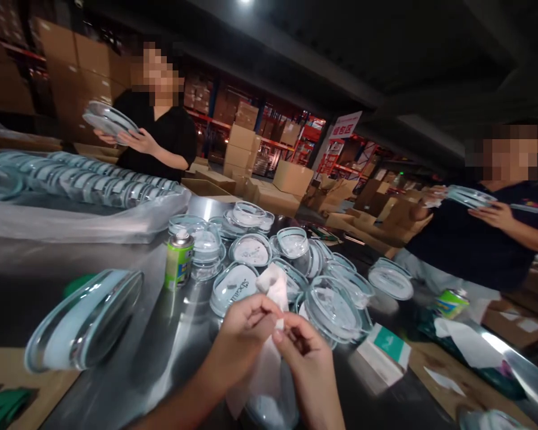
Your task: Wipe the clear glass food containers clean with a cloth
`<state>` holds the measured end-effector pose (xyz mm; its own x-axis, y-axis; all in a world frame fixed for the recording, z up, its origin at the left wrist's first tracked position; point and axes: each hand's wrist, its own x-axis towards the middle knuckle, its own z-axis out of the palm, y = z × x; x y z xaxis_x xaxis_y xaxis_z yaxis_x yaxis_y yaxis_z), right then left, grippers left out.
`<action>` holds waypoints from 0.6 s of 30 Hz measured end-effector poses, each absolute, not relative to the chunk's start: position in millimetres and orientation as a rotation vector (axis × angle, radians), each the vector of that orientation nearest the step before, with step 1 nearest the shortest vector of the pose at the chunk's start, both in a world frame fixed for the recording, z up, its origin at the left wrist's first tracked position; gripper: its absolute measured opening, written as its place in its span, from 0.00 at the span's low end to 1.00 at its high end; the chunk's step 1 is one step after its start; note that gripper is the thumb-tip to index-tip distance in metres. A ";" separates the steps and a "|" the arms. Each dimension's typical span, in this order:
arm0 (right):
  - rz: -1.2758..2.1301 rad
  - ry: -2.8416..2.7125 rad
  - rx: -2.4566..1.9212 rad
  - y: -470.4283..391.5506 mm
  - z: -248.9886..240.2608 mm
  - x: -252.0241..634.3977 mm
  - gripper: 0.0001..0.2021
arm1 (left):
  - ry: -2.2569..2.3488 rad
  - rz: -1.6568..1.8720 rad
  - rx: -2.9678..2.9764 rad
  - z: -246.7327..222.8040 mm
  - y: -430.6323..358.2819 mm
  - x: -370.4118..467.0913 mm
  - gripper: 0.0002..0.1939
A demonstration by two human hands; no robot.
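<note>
My left hand [245, 329] and my right hand [308, 352] meet over the table, fingertips pinched together on a white tissue [269, 364]. Part of it sticks up behind the fingers and part hangs below them. Under my hands lies a clear oval pouch [271, 412] with pale blue trim, partly hidden by the tissue and wrists. Just beyond is a pile of similar clear pouches [334, 304], some with white inserts. To the left, a larger clear pouch [76, 325] with a pale blue band rests tilted on its side.
A green can [178, 263] stands left of the pile. A white and teal box [383, 357] sits at right. Rows of pouches fill a plastic-lined tray [130, 224]. Two people opposite [173, 134] [479, 239] each hold a clear pouch. Cardboard boxes [269, 194] stand behind.
</note>
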<state>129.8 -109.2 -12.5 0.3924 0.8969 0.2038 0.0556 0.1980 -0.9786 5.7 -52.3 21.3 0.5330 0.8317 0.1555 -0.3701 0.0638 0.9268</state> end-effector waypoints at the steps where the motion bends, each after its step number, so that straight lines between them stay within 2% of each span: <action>1: 0.759 -1.039 -1.227 -109.7 -12.2 129.1 0.14 | 0.466 0.985 1.145 21.0 -52.0 6.3 0.05; 8: 0.863 -0.766 -1.138 -116.4 -5.2 139.7 0.14 | 0.515 1.098 1.105 12.6 -36.9 7.1 0.14; 11: 0.844 -0.603 -1.087 -119.7 -2.3 157.8 0.15 | 0.539 1.242 1.175 11.6 -28.1 2.4 0.12; 14: 0.778 -0.445 -1.084 -121.7 -0.7 173.9 0.16 | 0.535 1.239 1.215 14.1 -23.7 -4.4 0.09; 18: 0.749 -0.281 -1.096 -121.6 -2.0 180.9 0.17 | 0.610 1.238 1.210 19.4 -24.7 -9.9 0.11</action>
<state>180.9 -121.6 -2.0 0.7262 0.6711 -0.1491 -0.4077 0.2458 -0.8794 -9.9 -24.7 19.4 0.2862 0.9276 0.2401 -0.3747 -0.1223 0.9190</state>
